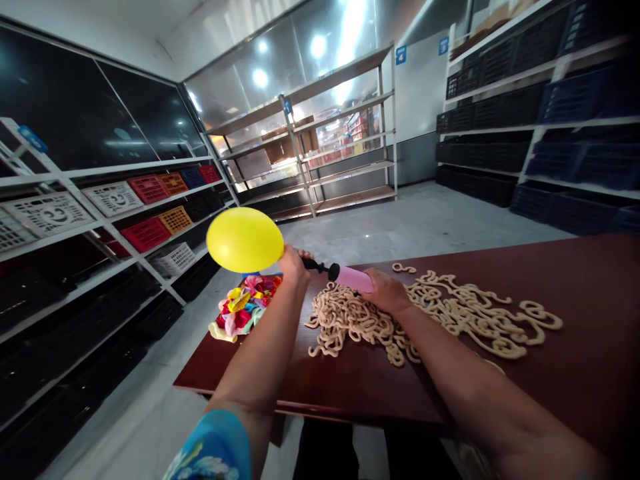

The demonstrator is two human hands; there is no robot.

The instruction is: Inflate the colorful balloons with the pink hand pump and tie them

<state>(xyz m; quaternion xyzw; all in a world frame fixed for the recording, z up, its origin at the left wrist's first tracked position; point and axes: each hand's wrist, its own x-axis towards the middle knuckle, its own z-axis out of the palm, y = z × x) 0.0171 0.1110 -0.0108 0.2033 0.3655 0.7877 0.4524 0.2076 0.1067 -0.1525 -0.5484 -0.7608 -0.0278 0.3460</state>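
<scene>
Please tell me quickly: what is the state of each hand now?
Left hand: closed, holding the yellow balloon by its end; the exact grip is hidden.
Right hand: closed around the pink pump.

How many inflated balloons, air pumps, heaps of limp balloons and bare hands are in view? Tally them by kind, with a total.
Glossy yellow inflated balloon: 1
Pink-and-black cylindrical air pump: 1
Heap of limp multicoloured balloons: 1
Bare hands, left hand and right hand: 2
Total: 5
The limp balloons overlap too much to count singly.
</scene>
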